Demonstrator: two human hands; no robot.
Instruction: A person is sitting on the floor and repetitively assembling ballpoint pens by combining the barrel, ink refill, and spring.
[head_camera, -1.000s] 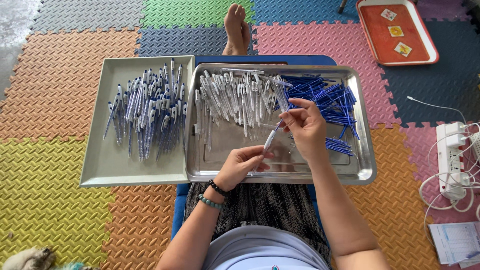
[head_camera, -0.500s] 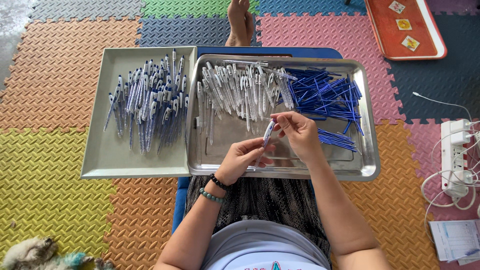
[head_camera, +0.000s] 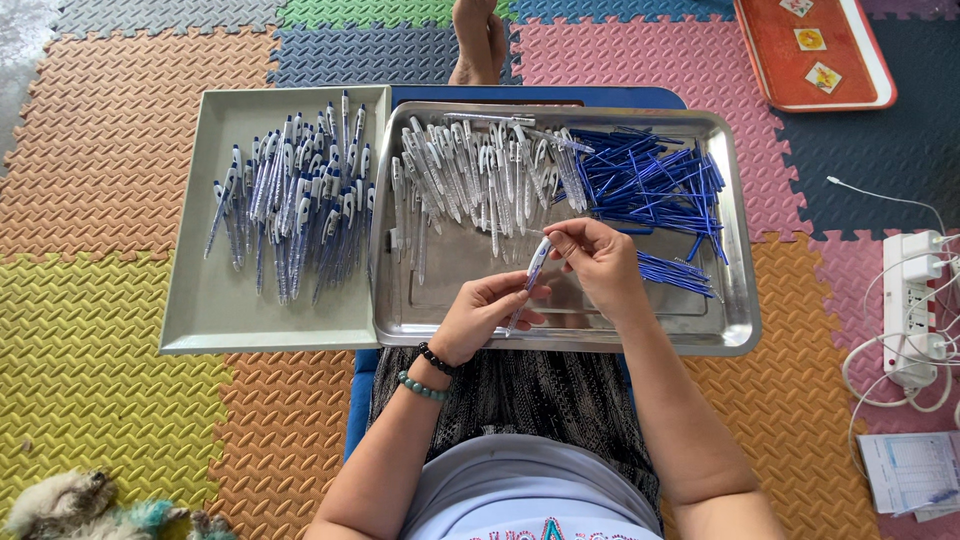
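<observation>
My left hand (head_camera: 487, 312) and my right hand (head_camera: 598, 262) hold one clear pen (head_camera: 533, 272) between them, above the near part of a steel tray (head_camera: 740, 320). The left grips the pen's lower end; the right pinches its top. Inside the steel tray lie a pile of clear pen barrels (head_camera: 470, 175) and a heap of blue refills (head_camera: 650, 185). Several finished pens with blue tips (head_camera: 295, 215) lie in a grey tray (head_camera: 215, 315) to the left.
Coloured foam mats cover the floor. An orange tray (head_camera: 850, 85) with small cards sits at the back right. A white power strip (head_camera: 915, 300) with cables and a paper sheet (head_camera: 910, 470) lie at the right. My bare foot (head_camera: 478, 40) shows beyond the trays.
My hands have lowered slightly toward me with the pen, the right hand shifting from the refill pile to the pen's top end.
</observation>
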